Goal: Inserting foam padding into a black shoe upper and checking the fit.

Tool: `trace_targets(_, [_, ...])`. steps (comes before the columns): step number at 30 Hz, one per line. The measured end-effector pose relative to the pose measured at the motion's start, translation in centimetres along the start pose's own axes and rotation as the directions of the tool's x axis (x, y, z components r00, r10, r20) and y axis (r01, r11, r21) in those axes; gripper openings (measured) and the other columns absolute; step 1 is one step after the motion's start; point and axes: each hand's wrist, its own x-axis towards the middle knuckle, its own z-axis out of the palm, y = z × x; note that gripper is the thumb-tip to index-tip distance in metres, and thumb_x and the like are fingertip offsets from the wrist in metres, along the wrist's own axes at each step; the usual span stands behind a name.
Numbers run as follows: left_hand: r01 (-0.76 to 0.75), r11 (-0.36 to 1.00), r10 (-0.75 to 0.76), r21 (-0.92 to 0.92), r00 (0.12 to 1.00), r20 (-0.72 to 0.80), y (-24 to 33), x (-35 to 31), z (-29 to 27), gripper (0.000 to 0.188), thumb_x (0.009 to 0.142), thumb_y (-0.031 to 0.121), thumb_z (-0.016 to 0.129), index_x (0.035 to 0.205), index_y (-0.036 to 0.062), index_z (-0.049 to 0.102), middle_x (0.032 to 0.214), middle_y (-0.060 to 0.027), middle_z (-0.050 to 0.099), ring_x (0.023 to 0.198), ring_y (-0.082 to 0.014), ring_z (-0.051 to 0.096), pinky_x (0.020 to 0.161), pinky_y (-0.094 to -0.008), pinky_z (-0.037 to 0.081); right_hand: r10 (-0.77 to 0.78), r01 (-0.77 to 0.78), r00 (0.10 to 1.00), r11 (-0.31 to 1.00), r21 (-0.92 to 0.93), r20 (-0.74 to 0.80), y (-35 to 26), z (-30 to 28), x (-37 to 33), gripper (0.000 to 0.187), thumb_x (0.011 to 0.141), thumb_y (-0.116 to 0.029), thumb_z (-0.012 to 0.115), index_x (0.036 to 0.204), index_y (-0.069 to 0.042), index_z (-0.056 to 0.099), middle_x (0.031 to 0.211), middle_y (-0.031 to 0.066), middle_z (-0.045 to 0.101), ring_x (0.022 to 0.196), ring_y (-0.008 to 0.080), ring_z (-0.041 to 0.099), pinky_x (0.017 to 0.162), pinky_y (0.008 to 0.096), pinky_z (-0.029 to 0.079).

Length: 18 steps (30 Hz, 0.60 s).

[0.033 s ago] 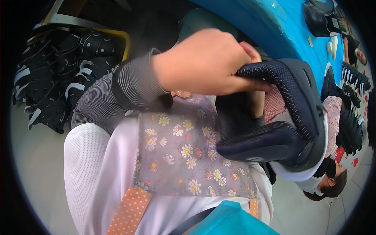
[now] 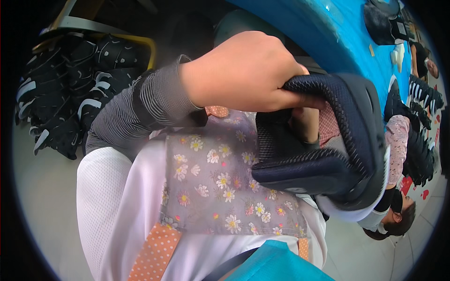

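Note:
My left hand [image 2: 243,70], reaching in from the left in a striped grey sleeve, pinches the padded collar of a black and dark navy shoe upper [image 2: 300,178]. Its thumb lies inside the collar, its other fingers curled. The upper is tilted on its side above my lap, with mesh lining and a whitish lower edge. Part of my right hand [image 2: 305,122] shows through the upper's opening, behind the collar; its fingers are mostly hidden, so their grip does not show. Red checked cloth [image 2: 329,122] also appears through that opening.
Stacked black shoe uppers [image 2: 65,93] with white stripes fill a yellow-rimmed crate [image 2: 152,51] at left. A blue-covered table [image 2: 323,33] runs along the upper right, with a black item [image 2: 382,25] on it. At right, a person [image 2: 393,213] sits near rows of dark uppers [image 2: 419,140].
The shoe upper has shifted slightly left and turned, showing more of its inside. My right fingers, seen beyond my left hand before, have dropped mostly out of sight.

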Motion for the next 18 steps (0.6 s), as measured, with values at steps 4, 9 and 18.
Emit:
trace_targets(4, [-0.045, 0.995, 0.051, 0.084, 0.997, -0.059, -0.5, 0.0, 0.9, 0.016, 0.073, 0.017, 0.071, 0.083, 0.0046, 0.068, 0.067, -0.0160, 0.058, 0.062, -0.0360, 0.056, 0.057, -0.0382, 0.046, -0.057, 0.057, 0.998, 0.998, -0.036, -0.006, 1.0, -1.1, -0.4, 0.040, 0.088, -0.012, 0.067, 0.120, -0.006, 0.044, 0.103, 0.0231, 0.058, 0.085, 0.0283, 0.060, 0.074, 0.0347, 0.051])
trace_targets(9, [0.351, 0.883, -0.361, -0.312, 0.932, 0.029, -1.7, 0.8, 2.5, 0.026, 0.077, 0.010, 0.067, 0.100, -0.0010, 0.065, 0.080, -0.0142, 0.067, 0.071, -0.0161, 0.063, 0.069, -0.0305, 0.050, -0.129, 0.127, 0.992, 0.984, -0.123, -0.004, 0.2, -2.9, -0.3, 0.042, 0.088, -0.011, 0.066, 0.122, -0.005, 0.044, 0.106, 0.0235, 0.058, 0.085, 0.0275, 0.061, 0.073, 0.0335, 0.052])
trace_targets(18, [0.602, 0.727, -0.475, -0.330, 0.788, 0.392, 1.0, 3.2, 0.3, 0.035, 0.084, 0.016, 0.066, 0.114, -0.0003, 0.061, 0.092, -0.0111, 0.068, 0.076, -0.0101, 0.060, 0.068, -0.0235, 0.051, -0.215, -0.112, 0.910, 0.696, -0.709, -0.355, -3.3, -7.2, 4.1, 0.055, 0.088, -0.007, 0.063, 0.135, -0.003, 0.034, 0.111, 0.0231, 0.061, 0.082, 0.0210, 0.065, 0.069, 0.0277, 0.057])
